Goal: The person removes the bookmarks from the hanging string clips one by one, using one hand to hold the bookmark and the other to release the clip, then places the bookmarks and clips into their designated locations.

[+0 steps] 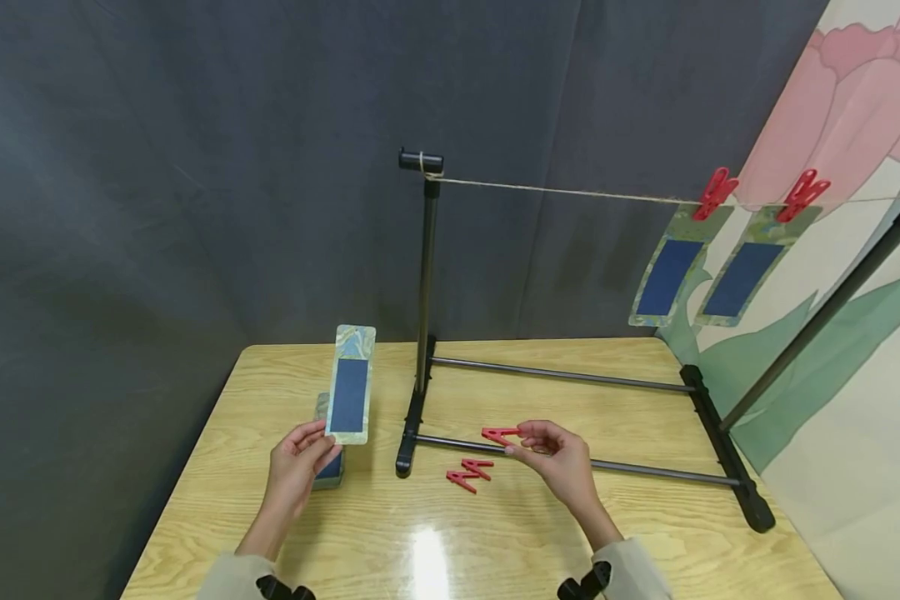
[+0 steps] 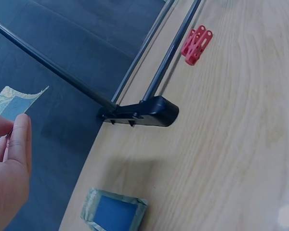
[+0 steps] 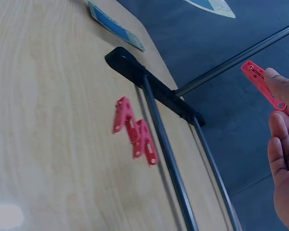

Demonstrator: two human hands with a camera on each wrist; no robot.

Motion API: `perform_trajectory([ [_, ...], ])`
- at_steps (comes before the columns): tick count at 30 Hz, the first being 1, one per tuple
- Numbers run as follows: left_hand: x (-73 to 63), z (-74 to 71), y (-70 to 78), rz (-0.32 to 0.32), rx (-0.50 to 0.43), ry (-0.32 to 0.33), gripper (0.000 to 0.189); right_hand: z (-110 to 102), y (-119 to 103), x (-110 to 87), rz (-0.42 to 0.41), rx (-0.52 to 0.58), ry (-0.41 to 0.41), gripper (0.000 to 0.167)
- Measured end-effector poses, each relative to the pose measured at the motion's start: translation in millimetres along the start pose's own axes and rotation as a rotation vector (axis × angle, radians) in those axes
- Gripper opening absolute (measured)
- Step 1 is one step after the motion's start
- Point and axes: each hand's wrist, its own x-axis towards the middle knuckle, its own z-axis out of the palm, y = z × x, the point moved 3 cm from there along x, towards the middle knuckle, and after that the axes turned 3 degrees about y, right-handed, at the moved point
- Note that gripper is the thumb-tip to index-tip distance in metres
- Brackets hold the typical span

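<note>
Tabletop [image 1: 360, 533], left hand [image 1: 294, 467] pinching card [image 1: 349, 390], right hand [image 1: 562, 462] pinching clip [image 1: 498, 432], rack foot [image 1: 412, 425], loose clips [image 1: 462, 476] between

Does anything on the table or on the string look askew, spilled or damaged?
Nothing stands out: I see no spill or damage. The two hanging cards look slanted, but the stand's right pole leans the same way in the head view, so this is probably the camera angle. Red clips hold them on the string.

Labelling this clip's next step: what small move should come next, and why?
Probably raise the card to the string: the left hand pinches it, the right hand holds a red clothespin, and two similar cards already hang clipped along that line.
</note>
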Motion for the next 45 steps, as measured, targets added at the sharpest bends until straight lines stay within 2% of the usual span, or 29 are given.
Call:
perform_trajectory([
  [5,-1.3,-6.0,-7.1,-0.006,-0.006,0.018,0.031,4.0,9.1,-4.1,0.046,0.03,0.0,0.028],
  [9,-2.9,-13.4,-11.1,-0.026,-0.029,0.054,0.027,8.5,16.9,-6.5,0.047,0.069,0.003,0.029],
  [12,-4.0,-19.3,-13.2,-0.034,-0.031,0.058,0.027,11.4,22.2,-8.0,0.045,0.088,0.015,0.029],
  [22,-3.4,-32.4,-26.9,-0.056,-0.049,0.068,0.029,17.4,35.3,-9.7,0.123,0.077,0.018,0.029],
  [26,-2.2,-35.9,-28.9,-0.043,-0.025,0.088,0.03,22.1,42.9,-11.4,0.155,0.077,0.011,0.03],
  [29,-2.6,-39.6,-30.9,-0.056,-0.005,0.104,0.031,25.9,49.2,-12.8,0.168,0.076,0.004,0.03],
  [34,-3.1,-43.8,-36.7,-0.084,0.003,0.11,0.032,31.2,68.9,-13.0,0.166,0.095,0.005,0.03],
  [39,-1.2,-46.4,-42.0,-0.07,-0.009,0.111,0.028,36.5,96.6,-10.3,0.188,0.104,0.02,0.033],
  [45,1.4,-50.0,-46.6,-0.07,-0.015,0.117,0.03,38.9,107.1,-8.9,0.165,0.112,0.026,0.034],
])
